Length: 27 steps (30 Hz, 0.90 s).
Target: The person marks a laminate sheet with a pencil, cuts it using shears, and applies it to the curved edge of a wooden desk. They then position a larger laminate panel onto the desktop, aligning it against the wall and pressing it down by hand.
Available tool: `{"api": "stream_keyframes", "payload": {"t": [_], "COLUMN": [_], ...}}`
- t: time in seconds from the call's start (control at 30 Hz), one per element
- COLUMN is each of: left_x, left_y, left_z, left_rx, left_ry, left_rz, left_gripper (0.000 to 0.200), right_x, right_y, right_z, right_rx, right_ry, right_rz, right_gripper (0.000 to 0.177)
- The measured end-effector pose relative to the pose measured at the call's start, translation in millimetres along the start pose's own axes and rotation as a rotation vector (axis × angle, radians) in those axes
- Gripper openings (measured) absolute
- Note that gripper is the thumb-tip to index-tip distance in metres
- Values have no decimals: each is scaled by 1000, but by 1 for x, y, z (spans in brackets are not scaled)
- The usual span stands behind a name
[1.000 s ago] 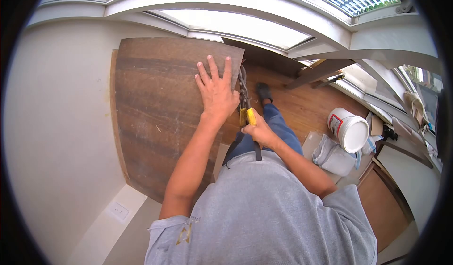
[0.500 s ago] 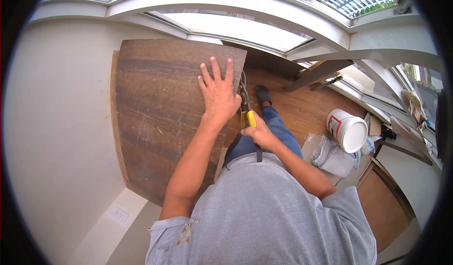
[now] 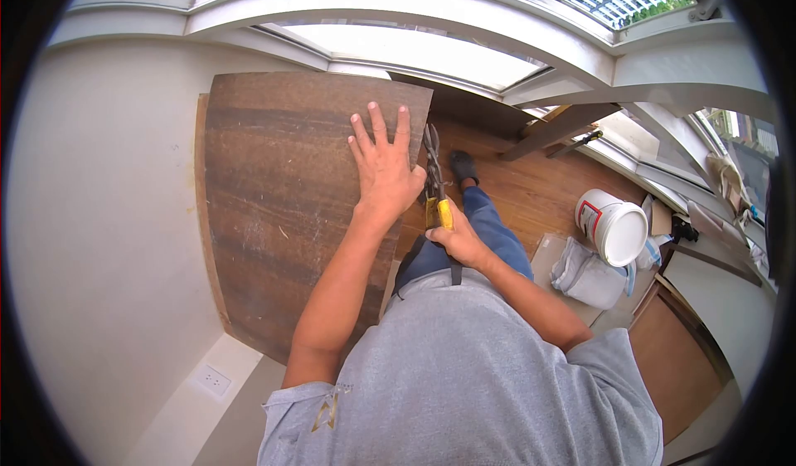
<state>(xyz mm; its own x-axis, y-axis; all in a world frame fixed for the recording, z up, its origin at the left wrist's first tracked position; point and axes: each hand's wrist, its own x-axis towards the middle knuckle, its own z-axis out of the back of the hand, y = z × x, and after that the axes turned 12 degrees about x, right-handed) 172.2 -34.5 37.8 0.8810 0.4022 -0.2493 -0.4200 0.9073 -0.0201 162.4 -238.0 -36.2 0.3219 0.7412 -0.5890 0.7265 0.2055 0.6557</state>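
A dark brown wood-grain panel (image 3: 274, 176) lies against the wall at the left. My left hand (image 3: 385, 172) rests flat near its upper right corner, fingers spread and thumb by the edge. My right hand (image 3: 460, 238) is wrapped round the yellow and black handles of a metal cutting tool (image 3: 433, 155). The tool points away from my body along the panel's right edge. Exactly where its jaws meet the edge is too small to tell.
Right of my leg, a white bucket (image 3: 622, 232) lies tilted beside a grey-white bag (image 3: 587, 274). Window frames (image 3: 398, 10) run across the top. A brown board (image 3: 676, 358) is at the lower right, and a wall socket (image 3: 214, 380) at the lower left.
The tool's metal arms look slightly further apart, and its handles have shifted slightly in my right hand. My left hand stays on the panel.
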Motion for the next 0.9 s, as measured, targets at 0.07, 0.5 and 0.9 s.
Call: {"api": "stream_keyframes", "payload": {"t": [0.07, 0.5, 0.9], "left_x": [1, 3, 2], "left_y": [-1, -1, 2], "left_z": [1, 10, 8], "left_rx": [-2, 17, 3], "left_ry": [2, 37, 30], "left_rz": [2, -3, -17], "left_gripper": [105, 103, 101], "right_x": [0, 12, 27], "right_y": [4, 14, -1], "right_z": [1, -7, -10], "right_rx": [-49, -90, -133], "right_ry": [21, -17, -84], "right_rz": [98, 52, 198], "right_gripper": [95, 89, 70]}}
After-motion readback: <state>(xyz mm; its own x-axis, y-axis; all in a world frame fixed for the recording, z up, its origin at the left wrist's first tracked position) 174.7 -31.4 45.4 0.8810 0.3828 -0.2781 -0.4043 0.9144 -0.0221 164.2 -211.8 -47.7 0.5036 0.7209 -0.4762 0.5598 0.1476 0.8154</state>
